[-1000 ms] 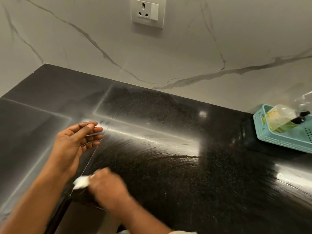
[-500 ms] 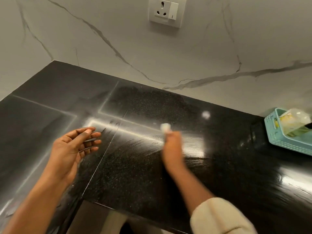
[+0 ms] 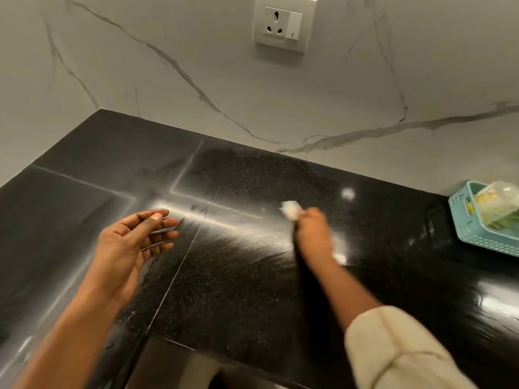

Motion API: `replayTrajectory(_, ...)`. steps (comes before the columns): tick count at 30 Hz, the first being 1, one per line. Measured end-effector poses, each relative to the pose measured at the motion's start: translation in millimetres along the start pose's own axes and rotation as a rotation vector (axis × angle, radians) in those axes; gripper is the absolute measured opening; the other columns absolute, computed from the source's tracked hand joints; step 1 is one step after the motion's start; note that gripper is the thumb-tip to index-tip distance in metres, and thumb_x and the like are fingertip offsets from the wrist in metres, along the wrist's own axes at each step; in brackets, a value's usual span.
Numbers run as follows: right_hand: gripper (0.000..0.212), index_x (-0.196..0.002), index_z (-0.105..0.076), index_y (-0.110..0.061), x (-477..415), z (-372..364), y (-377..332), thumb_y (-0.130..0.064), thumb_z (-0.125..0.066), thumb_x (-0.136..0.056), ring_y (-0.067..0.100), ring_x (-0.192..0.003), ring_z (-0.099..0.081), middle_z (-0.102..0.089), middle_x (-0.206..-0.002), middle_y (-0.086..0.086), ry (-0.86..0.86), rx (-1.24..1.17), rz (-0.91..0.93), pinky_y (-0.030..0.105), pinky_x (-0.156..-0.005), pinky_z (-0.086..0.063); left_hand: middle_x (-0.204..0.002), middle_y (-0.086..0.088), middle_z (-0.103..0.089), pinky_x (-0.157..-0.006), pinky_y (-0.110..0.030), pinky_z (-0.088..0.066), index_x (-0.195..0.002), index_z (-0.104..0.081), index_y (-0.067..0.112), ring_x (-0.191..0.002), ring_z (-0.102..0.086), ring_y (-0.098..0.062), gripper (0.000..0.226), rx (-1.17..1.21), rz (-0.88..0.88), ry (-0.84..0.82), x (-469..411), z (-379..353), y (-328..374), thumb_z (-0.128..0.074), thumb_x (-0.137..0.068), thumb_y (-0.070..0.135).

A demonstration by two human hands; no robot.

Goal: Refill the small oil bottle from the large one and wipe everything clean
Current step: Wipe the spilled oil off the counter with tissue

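My right hand (image 3: pixel 314 234) presses a small white tissue (image 3: pixel 290 209) onto the black granite counter (image 3: pixel 230 287), near its middle, with the tissue poking out past the fingers. The hand is blurred. My left hand (image 3: pixel 132 242) hovers open over the counter's left part, palm turned inward, fingers apart, holding nothing. A clear oil bottle (image 3: pixel 497 203) with yellowish contents lies tilted in a teal basket (image 3: pixel 477 237) at the far right. Smear streaks show on the counter between my hands.
A marble-patterned wall rises behind the counter, with a white socket and switch (image 3: pixel 283 23) above. The counter's front edge runs along the bottom, with a gap below it. A seam line crosses the counter near my left hand.
My right hand has swept the tissue from the front edge near my left hand outward to the counter's middle and slightly right. The left hand has stayed open in place.
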State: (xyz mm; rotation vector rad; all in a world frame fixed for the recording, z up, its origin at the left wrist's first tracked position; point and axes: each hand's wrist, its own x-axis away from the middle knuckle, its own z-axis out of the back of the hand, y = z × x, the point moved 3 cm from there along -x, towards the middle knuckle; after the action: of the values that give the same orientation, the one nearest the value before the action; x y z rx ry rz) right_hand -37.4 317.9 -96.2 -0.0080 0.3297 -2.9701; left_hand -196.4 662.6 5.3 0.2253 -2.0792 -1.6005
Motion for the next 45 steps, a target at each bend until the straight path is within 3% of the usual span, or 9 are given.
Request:
replayTrajectory(5,0.030,-0.130,-0.061,0.006,-7.2,18.6,42.5,-0.006,-0.044,-0.108,0.037,-0.110,-0.061,-0.058,-0.119,0.021,0.253,-0.108,-0.500,0.046,-0.087,-0.051,-0.105,-0.017,-0.082,-0.073,-0.031,-0.067,-0.115,-0.075,0.004,-0.086,-0.081,-0.024,0.020,0.009,0.002,0.046,3.4,21.7,-4.9,-0.063,-0.104,0.014)
replayTrajectory(12,0.020,-0.111,-0.067,-0.013,106.2,-101.4,-280.8,-0.012,-0.050,-0.100,0.027,-0.090,-0.068,-0.068,-0.103,0.006,-0.193,-0.271,0.301,0.042,-0.076,-0.064,-0.101,-0.013,-0.083,-0.071,-0.030,-0.066,-0.114,-0.075,0.005,-0.082,-0.081,-0.021,0.018,0.010,0.008,0.022,7.9,9.1,-2.8,-0.060,-0.105,0.011)
replayTrajectory(17,0.010,-0.090,-0.075,-0.012,94.6,-89.2,-237.3,-0.016,-0.073,-0.081,0.023,-0.081,-0.062,-0.062,-0.089,0.004,-0.039,-0.324,0.571,0.031,-0.066,-0.058,-0.100,-0.014,-0.082,-0.073,-0.030,-0.067,-0.116,-0.075,0.004,-0.084,-0.081,-0.023,0.019,-0.005,-0.035,0.007,3.2,6.2,9.4,-0.061,-0.106,0.012)
replayTrajectory(22,0.021,-0.099,-0.070,-0.013,57.5,12.9,28.8,-0.020,-0.052,-0.105,0.023,-0.083,-0.063,-0.067,-0.092,0.007,0.057,-0.138,-0.106,0.044,-0.072,-0.048,-0.101,-0.013,-0.082,-0.073,-0.030,-0.065,-0.116,-0.075,0.005,-0.084,-0.080,-0.022,0.018,-0.008,-0.001,-0.025,2.0,-6.1,-7.9,-0.062,-0.106,0.012)
replayTrajectory(26,0.021,-0.108,-0.074,0.008,127.9,63.8,244.2,0.009,-0.061,-0.091,0.050,-0.094,-0.065,-0.063,-0.100,0.032,0.121,0.143,-0.676,0.056,-0.086,-0.057,-0.098,-0.011,-0.083,-0.070,-0.027,-0.065,-0.117,-0.074,0.004,-0.080,-0.080,-0.019,0.019,-0.011,0.036,-0.060,-1.4,-19.7,-24.0,-0.063,-0.105,0.013)
replayTrajectory(30,0.023,-0.108,-0.074,0.012,158.0,56.0,264.7,0.008,-0.066,-0.087,0.056,-0.090,-0.066,-0.061,-0.096,0.037,0.214,0.087,-0.929,0.062,-0.081,-0.059,-0.100,-0.011,-0.083,-0.070,-0.027,-0.066,-0.115,-0.076,0.007,-0.083,-0.081,-0.020,0.017,-0.026,0.044,-0.097,-6.4,-29.6,-30.0,-0.064,-0.105,0.015)
replayTrajectory(33,0.024,-0.106,-0.075,0.007,116.7,31.7,144.3,0.007,-0.058,-0.089,0.046,-0.094,-0.068,-0.068,-0.100,0.028,0.261,-0.088,-0.699,0.051,-0.085,-0.058,-0.102,-0.012,-0.083,-0.071,-0.027,-0.066,-0.114,-0.076,0.008,-0.084,-0.081,-0.020,0.018,-0.028,0.047,-0.106,-6.1,-32.5,-32.3,-0.066,-0.103,0.017)
replayTrajectory(39,0.027,-0.113,-0.072,-0.008,130.0,-43.0,-176.4,0.002,-0.055,-0.094,0.029,-0.098,-0.061,-0.065,-0.106,0.012,-0.069,-0.272,0.160,0.039,-0.078,-0.055,-0.100,-0.010,-0.083,-0.070,-0.026,-0.066,-0.117,-0.074,0.005,-0.083,-0.081,-0.019,0.024,-0.016,0.048,-0.111,2.0,-42.4,-31.8,-0.067,-0.099,0.019)
replayTrajectory(45,0.036,-0.132,-0.063,-0.011,151.4,-44.5,-153.8,-0.014,-0.040,-0.105,0.026,-0.101,-0.059,-0.063,-0.116,0.010,0.006,-0.181,0.423,0.040,-0.083,-0.059,-0.099,-0.009,-0.083,-0.071,-0.027,-0.065,-0.120,-0.073,0.004,-0.083,-0.080,-0.020,0.020,-0.029,0.055,-0.114,4.6,-61.2,-26.1,-0.061,-0.106,0.013)
